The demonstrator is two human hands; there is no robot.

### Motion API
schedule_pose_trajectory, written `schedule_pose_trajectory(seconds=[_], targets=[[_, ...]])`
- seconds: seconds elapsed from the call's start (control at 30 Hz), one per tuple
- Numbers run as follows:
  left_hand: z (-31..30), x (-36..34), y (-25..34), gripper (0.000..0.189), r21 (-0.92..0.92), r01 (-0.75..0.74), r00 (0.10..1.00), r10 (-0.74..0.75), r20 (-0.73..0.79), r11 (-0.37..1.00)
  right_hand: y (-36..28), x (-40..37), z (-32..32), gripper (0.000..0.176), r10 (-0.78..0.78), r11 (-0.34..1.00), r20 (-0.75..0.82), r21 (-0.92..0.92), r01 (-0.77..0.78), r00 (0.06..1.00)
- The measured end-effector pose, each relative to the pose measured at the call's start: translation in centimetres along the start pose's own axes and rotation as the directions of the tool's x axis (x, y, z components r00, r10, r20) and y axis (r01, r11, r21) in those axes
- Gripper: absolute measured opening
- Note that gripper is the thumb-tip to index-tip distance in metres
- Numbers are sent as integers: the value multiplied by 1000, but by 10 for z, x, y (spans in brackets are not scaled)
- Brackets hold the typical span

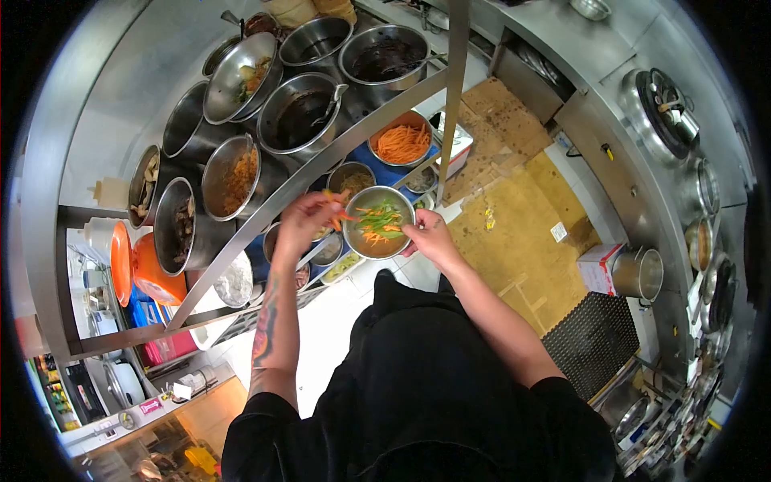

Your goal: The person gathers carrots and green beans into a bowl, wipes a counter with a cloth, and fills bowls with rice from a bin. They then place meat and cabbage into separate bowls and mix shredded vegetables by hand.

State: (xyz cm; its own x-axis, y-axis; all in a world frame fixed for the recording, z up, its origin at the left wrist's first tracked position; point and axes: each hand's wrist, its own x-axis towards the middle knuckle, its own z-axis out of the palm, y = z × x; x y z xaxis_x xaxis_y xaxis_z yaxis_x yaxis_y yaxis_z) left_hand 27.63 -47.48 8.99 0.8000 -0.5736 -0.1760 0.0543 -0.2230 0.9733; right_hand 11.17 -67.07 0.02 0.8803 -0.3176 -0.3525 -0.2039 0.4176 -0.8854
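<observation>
While the right hand (pixel 430 235) grips the rim of a small round silvery metal bowl (pixel 352 238) of green and orange strips (pixel 381 218) at three o'clock, the blurred left hand (pixel 303 221) pinches orange shreds (pixel 343 214) at its nine o'clock edge. Beyond the bowl, a round metal container (pixel 400 165) of shredded carrot (pixel 402 144) sits toward one o'clock, and a deep steel pot (pixel 271 145) of dark sauce (pixel 300 120) toward eleven.

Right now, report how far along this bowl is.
Already in the metal bowl: green strips and orange shreds. In hand: right hand holds the bowl; left hand, blurred, holds orange pieces at its rim. Remaining: probably adding those; anything further can't be told.
</observation>
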Motion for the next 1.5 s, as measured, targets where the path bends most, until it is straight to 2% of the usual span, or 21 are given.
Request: schedule_pose_trajectory(seconds=[0.07,0.17,0.3,0.37,0.4,0.47,0.5,0.57,0.6,0.63,0.73,0.8,0.87,0.93,1.0,1.07,1.1,1.17,1.2,1.43,1.5], targets=[[18,-8,0,24,375,-68,990,16,139,925,-3,1,4,17,-3,1000,20,8,2,1000],[35,-17,22,21,575,-180,977,76,200,798,-4,2,6,17,32,999,30,2,-32,999],[38,-23,23,18,463,-140,984,177,-36,875,-5,0,5,18,-16,999,18,-46,17,1000],[39,-28,10,21,622,-466,881,398,257,629,-9,-4,6,18,-4,999,26,-33,5,1000],[35,-31,8,21,628,-464,879,411,240,625,-13,-7,7,18,-14,999,43,-43,16,999],[24,-36,7,34,694,-330,843,531,-89,640,-23,-14,9,17,-46,993,32,-106,50,998],[15,-43,-5,52,687,-216,895,422,-145,694,-24,-18,11,16,-40,994,37,-97,43,999],[3,-57,-54,64,377,-95,987,137,-88,921,-23,-26,14,11,2,994,66,-106,5,998],[-2,-66,-47,56,223,135,983,-158,90,965,-21,-30,15,16,38,993,84,-119,-27,996],[0,-75,-72,46,59,237,964,-243,112,970,-20,-32,20,16,64,988,123,-150,-45,990],[-7,-105,-57,30,257,25,992,7,-123,966,-45,-42,40,15,85,977,214,-212,-39,973],[-22,-123,-38,31,235,36,986,4,-166,971,-118,-58,63,14,338,606,385,-787,114,859],[-43,-138,-28,31,269,84,984,-38,-175,960,-171,-55,84,19,25,566,582,-678,469,812],[-58,-148,-15,32,302,123,981,-70,-180,945,-243,-52,140,21,-161,521,593,-628,578,789],[-71,-157,-2,31,240,6,976,46,-211,971,-289,-29,206,23,-313,613,614,-452,648,724],[-78,-160,-8,30,216,-55,959,111,-260,975,-306,34,266,21,-408,233,729,-500,834,550],[-83,-161,-14,30,211,-18,962,75,-263,977,-300,80,290,20,-568,-183,790,-396,900,232],[-93,-165,-11,29,192,30,963,23,-268,981,-317,96,338,20,-369,-558,864,-501,661,343],[-100,-168,-13,29,191,25,963,27,-268,981,-312,108,351,20,-342,-615,852,-521,592,396],[-133,-190,-34,28,63,61,946,-38,-323,996,-276,153,412,19,-288,-738,790,-543,401,541],[-144,-196,-29,28,67,161,949,-135,-286,985,-271,157,414,19,-274,-741,786,-540,399,554]])
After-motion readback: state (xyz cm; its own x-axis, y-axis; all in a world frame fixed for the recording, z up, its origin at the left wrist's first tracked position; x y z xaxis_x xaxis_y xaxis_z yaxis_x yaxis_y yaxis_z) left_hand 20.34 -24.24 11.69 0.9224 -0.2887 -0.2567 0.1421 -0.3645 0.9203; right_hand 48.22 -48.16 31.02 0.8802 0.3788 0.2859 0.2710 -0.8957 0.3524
